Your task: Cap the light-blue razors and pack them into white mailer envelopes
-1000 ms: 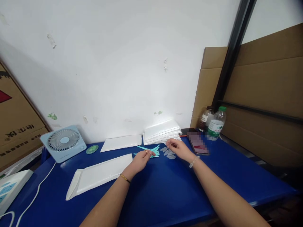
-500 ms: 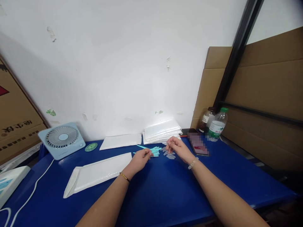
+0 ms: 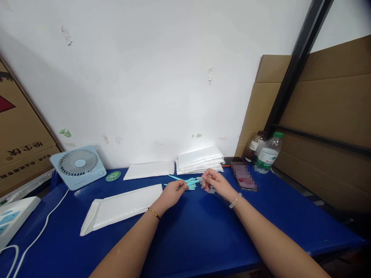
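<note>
My left hand (image 3: 174, 192) is closed on a thin turquoise stick, with several more turquoise sticks (image 3: 191, 183) lying just beyond and beside its fingers. Close by on the right, my right hand (image 3: 216, 182) pinches a small translucent cap (image 3: 199, 179), which meets the tip of the turquoise stick. Other translucent caps (image 3: 212, 190) lie on the blue table under and beside my right fingers, partly hidden by them.
White padded envelopes lie left (image 3: 124, 206) and behind (image 3: 149, 170), with a stack (image 3: 199, 159) by the wall. A light blue fan (image 3: 78, 166) and green disc (image 3: 113, 176) are left. A phone (image 3: 245, 178) and bottles (image 3: 268, 154) stand or lie right. A power strip (image 3: 17, 216) is far left.
My right hand has moved slightly left with a translucent cap, which now meets the turquoise stick's tip. The whole view has shifted a little.
</note>
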`<action>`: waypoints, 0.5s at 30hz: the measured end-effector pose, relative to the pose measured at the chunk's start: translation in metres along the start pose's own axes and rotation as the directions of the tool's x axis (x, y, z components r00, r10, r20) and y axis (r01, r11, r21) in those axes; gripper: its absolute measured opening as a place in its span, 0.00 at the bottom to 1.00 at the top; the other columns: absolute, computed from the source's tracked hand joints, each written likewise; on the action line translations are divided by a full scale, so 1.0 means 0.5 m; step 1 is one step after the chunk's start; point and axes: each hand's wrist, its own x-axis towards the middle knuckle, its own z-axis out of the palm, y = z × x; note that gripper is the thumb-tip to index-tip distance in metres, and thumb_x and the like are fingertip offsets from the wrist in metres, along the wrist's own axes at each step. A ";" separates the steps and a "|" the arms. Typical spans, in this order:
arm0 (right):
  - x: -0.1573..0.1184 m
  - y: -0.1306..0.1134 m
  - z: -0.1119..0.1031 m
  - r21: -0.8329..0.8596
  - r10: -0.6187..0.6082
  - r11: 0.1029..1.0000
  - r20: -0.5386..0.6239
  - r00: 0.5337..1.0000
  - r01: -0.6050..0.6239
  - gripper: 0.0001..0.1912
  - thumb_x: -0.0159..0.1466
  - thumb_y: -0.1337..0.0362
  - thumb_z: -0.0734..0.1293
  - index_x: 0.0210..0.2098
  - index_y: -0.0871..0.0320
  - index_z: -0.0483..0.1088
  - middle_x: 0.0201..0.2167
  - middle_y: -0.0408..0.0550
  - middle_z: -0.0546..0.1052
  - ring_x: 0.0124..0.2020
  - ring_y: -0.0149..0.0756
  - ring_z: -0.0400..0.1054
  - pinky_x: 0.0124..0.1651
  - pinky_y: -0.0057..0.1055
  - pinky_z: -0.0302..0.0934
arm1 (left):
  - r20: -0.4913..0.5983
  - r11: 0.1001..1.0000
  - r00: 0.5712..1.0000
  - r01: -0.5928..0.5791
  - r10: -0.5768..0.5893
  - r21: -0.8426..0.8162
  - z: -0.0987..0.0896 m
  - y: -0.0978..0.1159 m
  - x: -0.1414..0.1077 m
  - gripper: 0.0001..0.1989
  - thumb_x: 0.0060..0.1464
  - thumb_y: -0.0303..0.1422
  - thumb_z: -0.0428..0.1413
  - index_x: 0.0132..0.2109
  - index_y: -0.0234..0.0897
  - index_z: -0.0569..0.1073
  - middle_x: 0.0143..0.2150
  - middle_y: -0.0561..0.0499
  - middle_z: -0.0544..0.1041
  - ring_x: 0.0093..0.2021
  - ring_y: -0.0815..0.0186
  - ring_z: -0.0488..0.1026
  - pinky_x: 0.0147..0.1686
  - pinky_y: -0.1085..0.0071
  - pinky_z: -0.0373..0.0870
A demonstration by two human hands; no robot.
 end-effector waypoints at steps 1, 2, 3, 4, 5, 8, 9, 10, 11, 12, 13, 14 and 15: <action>-0.001 -0.001 -0.001 -0.009 0.003 1.000 -0.006 1.000 -0.003 0.17 0.59 0.49 0.64 0.30 0.55 0.59 0.22 0.41 0.74 0.18 0.28 0.63 0.25 0.27 0.58 | -0.001 1.000 1.000 0.000 0.000 -0.001 0.000 0.000 0.000 0.16 0.58 0.41 0.44 0.31 0.36 0.69 0.27 0.54 0.69 0.29 0.68 0.63 0.30 0.74 0.58; -0.002 -0.003 -0.001 -0.016 0.004 1.000 -0.009 1.000 -0.004 0.17 0.59 0.49 0.64 0.30 0.55 0.60 0.21 0.41 0.73 0.18 0.28 0.63 0.25 0.27 0.58 | -0.003 1.000 1.000 0.000 0.000 0.000 0.000 0.000 0.000 0.16 0.58 0.41 0.44 0.31 0.36 0.69 0.27 0.54 0.69 0.29 0.68 0.63 0.30 0.74 0.58; -0.002 -0.004 -0.001 -0.023 0.004 1.000 -0.008 1.000 -0.005 0.17 0.59 0.49 0.64 0.30 0.56 0.60 0.22 0.41 0.73 0.18 0.28 0.63 0.25 0.27 0.58 | -0.004 1.000 1.000 -0.001 0.001 0.003 0.000 0.001 0.000 0.16 0.58 0.41 0.44 0.31 0.36 0.69 0.27 0.54 0.69 0.29 0.68 0.63 0.30 0.74 0.58; -0.003 -0.004 -0.001 -0.028 0.004 1.000 -0.003 1.000 -0.004 0.16 0.59 0.49 0.64 0.30 0.56 0.60 0.22 0.41 0.73 0.19 0.28 0.63 0.25 0.27 0.58 | -0.003 1.000 1.000 -0.004 0.004 0.007 0.000 0.001 -0.001 0.16 0.58 0.41 0.44 0.31 0.36 0.69 0.28 0.54 0.69 0.29 0.68 0.64 0.30 0.73 0.58; -0.003 -0.004 -0.001 -0.031 0.002 1.000 0.002 1.000 -0.002 0.16 0.60 0.49 0.64 0.30 0.56 0.60 0.22 0.41 0.73 0.19 0.28 0.63 0.25 0.27 0.58 | 0.000 1.000 1.000 -0.008 0.008 0.011 0.000 0.002 -0.001 0.17 0.58 0.42 0.44 0.32 0.36 0.70 0.27 0.54 0.69 0.29 0.68 0.64 0.30 0.73 0.57; -0.003 -0.003 -0.004 -0.027 -0.014 1.000 -0.012 1.000 0.013 0.16 0.60 0.50 0.64 0.30 0.56 0.60 0.22 0.41 0.73 0.19 0.27 0.63 0.25 0.26 0.57 | -0.002 1.000 1.000 -0.012 0.012 0.019 -0.002 0.002 -0.001 0.17 0.59 0.42 0.43 0.33 0.36 0.71 0.27 0.54 0.68 0.29 0.68 0.63 0.29 0.73 0.56; -0.004 -0.002 -0.005 -0.023 -0.020 1.000 -0.020 1.000 0.020 0.16 0.60 0.50 0.64 0.30 0.56 0.60 0.21 0.41 0.73 0.18 0.27 0.62 0.25 0.26 0.57 | -0.008 1.000 1.000 -0.007 0.008 0.021 -0.002 0.002 -0.001 0.18 0.59 0.42 0.43 0.33 0.36 0.71 0.27 0.54 0.68 0.29 0.68 0.63 0.29 0.73 0.56; -0.004 -0.002 -0.006 -0.019 -0.026 1.000 -0.025 0.999 0.025 0.15 0.61 0.50 0.64 0.30 0.56 0.60 0.21 0.40 0.72 0.18 0.27 0.62 0.25 0.26 0.57 | -0.013 1.000 1.000 -0.002 0.002 0.022 -0.003 0.002 -0.001 0.18 0.58 0.42 0.43 0.32 0.36 0.71 0.26 0.54 0.68 0.28 0.68 0.63 0.29 0.73 0.56; -0.004 -0.002 -0.007 -0.018 -0.028 0.999 -0.025 0.999 0.028 0.15 0.61 0.51 0.64 0.30 0.56 0.60 0.21 0.40 0.72 0.18 0.27 0.62 0.25 0.26 0.56 | -0.016 1.000 1.000 0.002 -0.002 0.022 -0.003 0.002 0.000 0.18 0.58 0.42 0.43 0.32 0.36 0.71 0.26 0.54 0.68 0.29 0.68 0.63 0.29 0.73 0.56; -0.004 -0.001 -0.007 -0.019 -0.029 0.999 -0.019 0.999 0.028 0.15 0.61 0.51 0.64 0.31 0.56 0.61 0.21 0.40 0.72 0.18 0.27 0.62 0.25 0.26 0.56 | -0.016 1.000 1.000 0.003 -0.002 0.020 -0.004 0.002 0.000 0.18 0.58 0.42 0.43 0.32 0.36 0.71 0.26 0.54 0.68 0.28 0.68 0.63 0.29 0.73 0.56; -0.004 -0.001 -0.005 -0.023 -0.027 0.999 -0.006 1.000 0.027 0.15 0.61 0.51 0.64 0.31 0.56 0.61 0.22 0.41 0.72 0.19 0.27 0.62 0.25 0.26 0.56 | -0.016 1.000 1.000 0.001 0.000 0.018 -0.004 0.003 0.000 0.18 0.58 0.42 0.43 0.32 0.36 0.71 0.26 0.54 0.68 0.28 0.68 0.63 0.29 0.73 0.56; -0.005 0.000 -0.003 -0.027 -0.026 0.999 0.010 1.000 0.026 0.15 0.61 0.51 0.64 0.31 0.56 0.61 0.22 0.41 0.73 0.19 0.27 0.63 0.25 0.26 0.56 | -0.015 1.000 1.000 -0.005 0.005 0.014 -0.004 0.003 0.000 0.18 0.58 0.42 0.43 0.33 0.36 0.71 0.26 0.54 0.68 0.28 0.68 0.63 0.29 0.73 0.56; -0.005 0.001 0.001 -0.030 -0.023 0.999 0.027 0.999 0.023 0.15 0.61 0.51 0.63 0.32 0.56 0.61 0.22 0.41 0.73 0.19 0.27 0.63 0.25 0.26 0.56 | -0.012 1.000 1.000 -0.011 0.011 0.007 -0.005 0.004 -0.001 0.18 0.58 0.42 0.44 0.33 0.36 0.72 0.27 0.54 0.69 0.28 0.68 0.63 0.29 0.74 0.57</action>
